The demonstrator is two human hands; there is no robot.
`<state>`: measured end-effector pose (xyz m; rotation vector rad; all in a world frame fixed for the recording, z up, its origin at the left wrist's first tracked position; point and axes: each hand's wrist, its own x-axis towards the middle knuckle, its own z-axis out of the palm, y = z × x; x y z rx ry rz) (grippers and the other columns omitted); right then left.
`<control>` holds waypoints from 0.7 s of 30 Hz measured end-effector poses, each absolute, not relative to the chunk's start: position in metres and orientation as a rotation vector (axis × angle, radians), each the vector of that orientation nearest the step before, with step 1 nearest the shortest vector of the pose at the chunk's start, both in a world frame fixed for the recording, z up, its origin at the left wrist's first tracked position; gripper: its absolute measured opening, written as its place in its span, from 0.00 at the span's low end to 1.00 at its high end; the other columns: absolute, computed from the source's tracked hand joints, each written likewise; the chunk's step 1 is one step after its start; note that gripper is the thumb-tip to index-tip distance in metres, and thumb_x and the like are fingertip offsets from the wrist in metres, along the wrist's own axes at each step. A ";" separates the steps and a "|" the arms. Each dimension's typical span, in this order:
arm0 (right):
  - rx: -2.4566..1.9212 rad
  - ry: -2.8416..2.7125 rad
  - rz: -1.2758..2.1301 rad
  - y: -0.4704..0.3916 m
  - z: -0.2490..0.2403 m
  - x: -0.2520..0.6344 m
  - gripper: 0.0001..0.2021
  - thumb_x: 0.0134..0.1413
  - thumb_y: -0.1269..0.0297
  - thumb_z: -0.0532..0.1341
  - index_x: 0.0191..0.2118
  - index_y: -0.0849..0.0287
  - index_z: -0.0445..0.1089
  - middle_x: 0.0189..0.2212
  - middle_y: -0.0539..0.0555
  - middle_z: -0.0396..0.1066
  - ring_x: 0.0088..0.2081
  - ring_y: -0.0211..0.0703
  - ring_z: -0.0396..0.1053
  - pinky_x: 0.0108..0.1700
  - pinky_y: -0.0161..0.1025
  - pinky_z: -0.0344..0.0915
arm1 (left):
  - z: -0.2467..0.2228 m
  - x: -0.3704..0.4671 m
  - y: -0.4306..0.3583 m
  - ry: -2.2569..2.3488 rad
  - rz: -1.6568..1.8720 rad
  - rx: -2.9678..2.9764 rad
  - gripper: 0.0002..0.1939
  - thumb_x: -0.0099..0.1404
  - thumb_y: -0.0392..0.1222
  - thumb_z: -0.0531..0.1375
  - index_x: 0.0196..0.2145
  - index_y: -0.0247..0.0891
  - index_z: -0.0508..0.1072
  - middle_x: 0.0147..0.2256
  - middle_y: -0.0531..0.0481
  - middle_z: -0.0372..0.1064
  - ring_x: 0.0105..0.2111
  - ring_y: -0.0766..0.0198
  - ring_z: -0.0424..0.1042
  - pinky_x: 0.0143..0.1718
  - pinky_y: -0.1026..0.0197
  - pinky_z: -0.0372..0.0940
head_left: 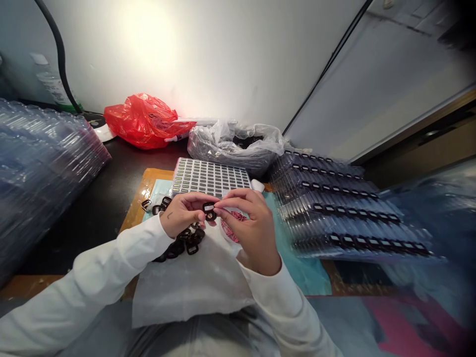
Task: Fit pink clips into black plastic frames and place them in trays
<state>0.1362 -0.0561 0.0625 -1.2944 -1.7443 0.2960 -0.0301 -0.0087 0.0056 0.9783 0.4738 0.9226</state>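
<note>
Between my two hands, near the middle of the view, is a small black device (208, 211) with a light window and a round ring below it. My left hand (183, 214) pinches its left side. The thumb and index finger of my right hand (250, 221) close on its right side. Several similar black devices (186, 241) lie in a pile under and beside my left hand, on a white sheet (197, 285). Behind my right hand sits a container of pink pieces (233, 228), partly covered. Just beyond my hands is a tray of small rectangular pieces (211, 177).
Stacked clear plastic trays with black devices (345, 213) stand at the right. More clear trays (44, 173) fill the left. A red bag (139, 121), a clear bag (234, 146) and a bottle (54, 84) stand along the wall.
</note>
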 end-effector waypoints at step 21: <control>-1.257 -1.880 0.126 -0.064 0.059 0.143 0.09 0.59 0.65 0.60 0.40 0.47 0.77 0.38 0.51 0.74 0.39 0.42 0.65 0.45 0.45 0.63 | 0.004 -0.031 -0.009 0.421 0.955 0.987 0.23 0.46 0.48 0.72 0.40 0.36 0.77 0.30 0.46 0.76 0.24 0.60 0.76 0.20 0.66 0.70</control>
